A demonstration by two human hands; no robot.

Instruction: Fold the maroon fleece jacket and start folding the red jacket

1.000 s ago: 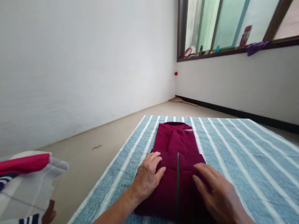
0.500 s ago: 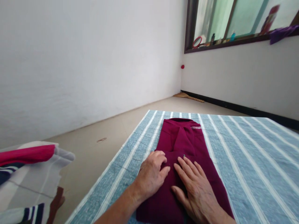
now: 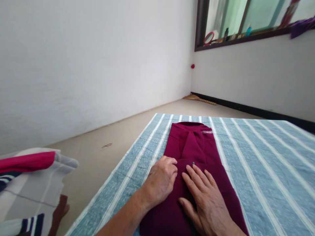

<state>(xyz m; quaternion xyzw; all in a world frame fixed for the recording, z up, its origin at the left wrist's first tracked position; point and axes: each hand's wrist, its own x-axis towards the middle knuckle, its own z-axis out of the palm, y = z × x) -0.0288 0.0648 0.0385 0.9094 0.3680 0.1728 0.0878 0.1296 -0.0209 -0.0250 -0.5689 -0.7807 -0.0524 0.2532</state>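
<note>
Dark-red folded cloth top [image 3: 194, 147] lay under R hand [image 3: 208, 200], spread flat, & curled L hand [image 3: 159, 180]; couldn't tell abt pinch.

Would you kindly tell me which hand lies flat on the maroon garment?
The right hand, stretched out palm down on the garment; the left hand is curled.

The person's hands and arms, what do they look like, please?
The left hand and right hand wear no gloves; no rings or watch show. The visible left forearm has no sleeve; beyond the right wrist, the frame cuts the arm off.
</note>
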